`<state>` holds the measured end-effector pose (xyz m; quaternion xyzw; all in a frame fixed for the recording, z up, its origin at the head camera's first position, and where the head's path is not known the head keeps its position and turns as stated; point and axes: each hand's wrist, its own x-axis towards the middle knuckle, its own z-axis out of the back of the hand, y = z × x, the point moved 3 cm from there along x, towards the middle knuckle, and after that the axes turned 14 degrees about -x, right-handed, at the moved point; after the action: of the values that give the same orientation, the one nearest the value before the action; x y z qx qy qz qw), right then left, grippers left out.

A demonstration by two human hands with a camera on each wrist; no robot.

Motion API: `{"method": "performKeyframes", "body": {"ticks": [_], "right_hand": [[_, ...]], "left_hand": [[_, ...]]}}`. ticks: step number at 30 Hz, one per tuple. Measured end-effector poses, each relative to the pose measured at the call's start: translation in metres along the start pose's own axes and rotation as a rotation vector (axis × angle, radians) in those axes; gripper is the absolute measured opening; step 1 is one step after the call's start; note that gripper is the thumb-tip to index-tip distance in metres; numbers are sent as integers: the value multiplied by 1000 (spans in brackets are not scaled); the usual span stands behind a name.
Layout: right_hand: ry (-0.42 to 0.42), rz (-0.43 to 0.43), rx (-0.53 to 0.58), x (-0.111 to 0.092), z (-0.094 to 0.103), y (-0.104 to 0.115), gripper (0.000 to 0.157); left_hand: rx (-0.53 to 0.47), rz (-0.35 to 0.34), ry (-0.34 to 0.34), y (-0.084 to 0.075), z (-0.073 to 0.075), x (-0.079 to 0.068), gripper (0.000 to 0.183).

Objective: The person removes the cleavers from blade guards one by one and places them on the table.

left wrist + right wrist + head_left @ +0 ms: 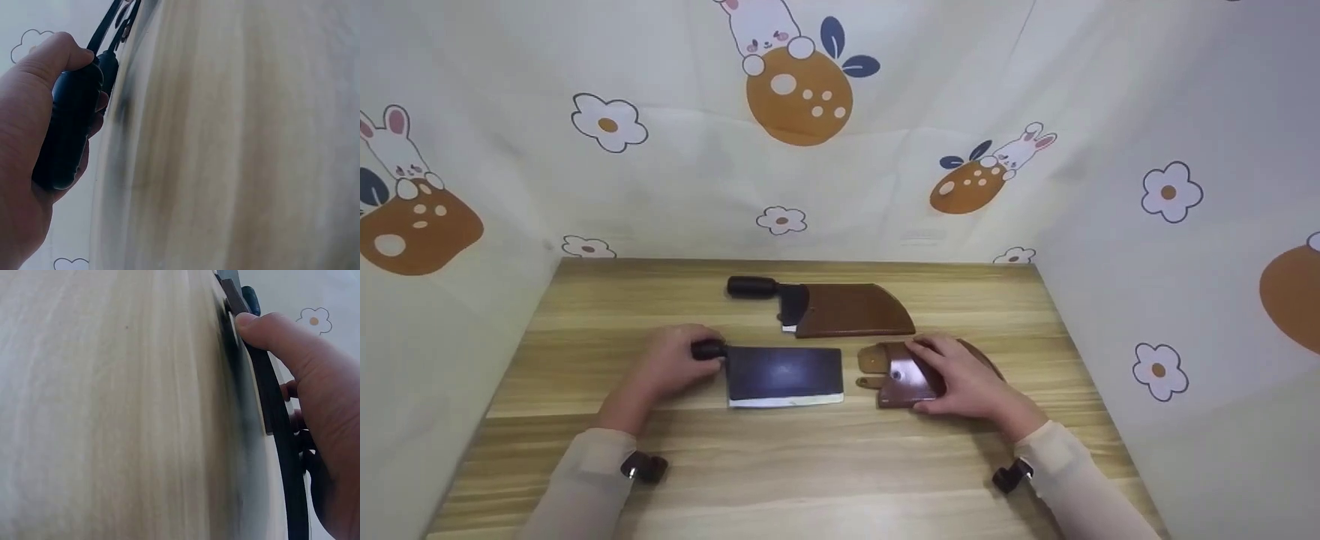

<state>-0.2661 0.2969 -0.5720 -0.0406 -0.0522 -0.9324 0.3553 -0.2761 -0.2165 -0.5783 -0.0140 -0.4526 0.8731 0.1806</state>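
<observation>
In the head view my left hand [679, 365] grips the short black handle of a cleaver [784, 371], its dark rectangular blade lying flat with the bright edge toward me. The left wrist view shows my thumb and fingers wrapped round that handle [70, 129]. To the right, my right hand [966, 380] holds a brown leather knife sheath [907, 379] from above, thumb on its near edge and fingertips on its far edge. Straps and a snap show at the sheath's left end, facing the blade tip across a small gap. My hand covers much of its right part.
Behind these lies another knife with a black handle [751, 286], its blade mostly inside a brown leather sheath [855, 309]. The wood-grain table [810, 472] meets a patterned cloth wall [675, 202] at the back and both sides.
</observation>
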Motion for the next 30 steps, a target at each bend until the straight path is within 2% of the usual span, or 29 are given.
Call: {"method": "performKeyframes", "body": {"ticks": [6,12,14,21,30], "right_hand": [[56,-5,39,3,-8,0,110],[66,0,88,3,-10,1,106],[53,7,84,2,-10,1,106],[78,-11,94,3,-9,0,108],[108,-26,95,4,-9,0,109]], "left_hand": [[-17,19,25,3,-2,2,33],[41,-90,-3,0,-5,3,34],[57,-99,-6,1,-5,3,33],[-7,-50,20,1,-4,2,31],[-2,-30,48,1,-1,2,35]]}}
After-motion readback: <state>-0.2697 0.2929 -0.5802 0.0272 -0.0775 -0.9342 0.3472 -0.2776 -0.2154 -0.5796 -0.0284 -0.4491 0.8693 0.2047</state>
